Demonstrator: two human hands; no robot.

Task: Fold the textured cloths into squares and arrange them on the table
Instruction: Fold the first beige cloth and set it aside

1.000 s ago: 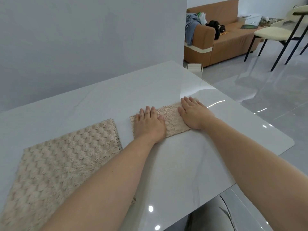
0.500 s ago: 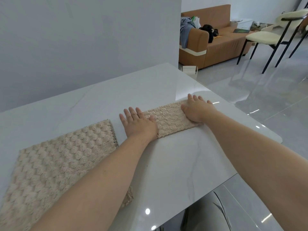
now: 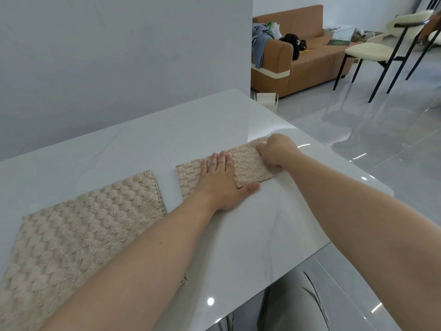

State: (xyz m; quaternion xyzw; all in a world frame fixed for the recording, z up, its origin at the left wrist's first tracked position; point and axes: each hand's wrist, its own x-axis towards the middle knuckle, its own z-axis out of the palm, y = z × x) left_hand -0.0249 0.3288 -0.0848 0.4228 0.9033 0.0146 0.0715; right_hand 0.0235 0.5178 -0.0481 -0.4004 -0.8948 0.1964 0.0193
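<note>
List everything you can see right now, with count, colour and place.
narrow folded beige ribbed cloth: one, beige, table centre, under both hands
large beige bubble-textured cloth: one, beige, table left
glossy white marble table: one, white, foreground
brown upholstered sofa: one, brown, far right
cream chair with black legs: at least one, cream, right background
left hand: flat on the narrow cloth
right hand: grips that cloth's right end

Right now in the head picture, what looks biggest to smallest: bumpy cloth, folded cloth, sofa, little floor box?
1. bumpy cloth, closest to the camera.
2. sofa, which is far away, so really much bigger.
3. folded cloth, partly under the left hand and right hand.
4. little box.
</note>
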